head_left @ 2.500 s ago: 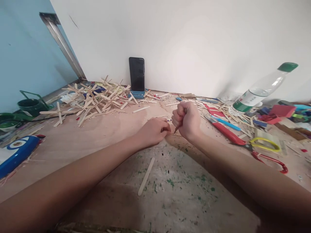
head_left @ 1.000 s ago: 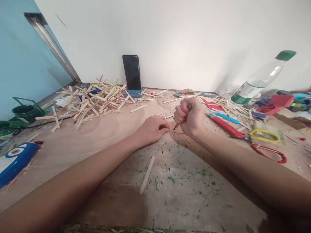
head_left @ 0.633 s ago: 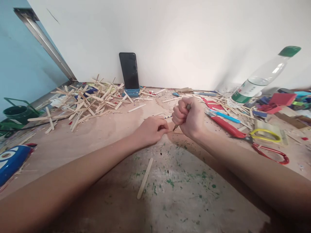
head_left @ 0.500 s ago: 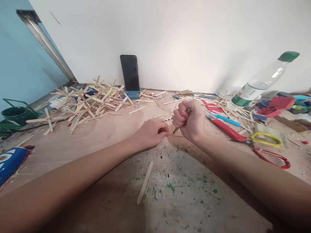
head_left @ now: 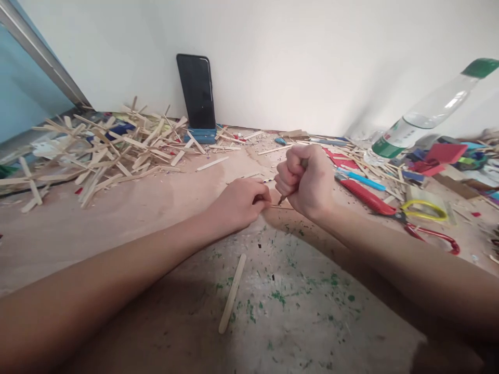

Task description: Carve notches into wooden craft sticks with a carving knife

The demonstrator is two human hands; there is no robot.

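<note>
My right hand [head_left: 307, 179] is closed in a fist round a thin pointed tool [head_left: 282, 199], its tip aimed down at the worktop. My left hand [head_left: 239, 203] lies just left of it with fingers curled, pinching a thin wooden stick [head_left: 277, 207] flat against the board. The tool's tip meets that stick right beside my left fingertips. A loose flat wooden stick [head_left: 233, 292] lies nearer to me on the paint-speckled board.
A heap of wooden sticks [head_left: 113, 150] fills the back left. A dark phone [head_left: 197, 93] leans on the wall. At the right lie a red-handled cutter [head_left: 366, 197], red and yellow scissors [head_left: 427, 221], a blue pen [head_left: 360, 181] and a tilted plastic bottle [head_left: 429, 111].
Both hands keep their grip and stay together. The view has shifted right and closer, so the green pail and blue object at the left have left the picture.
</note>
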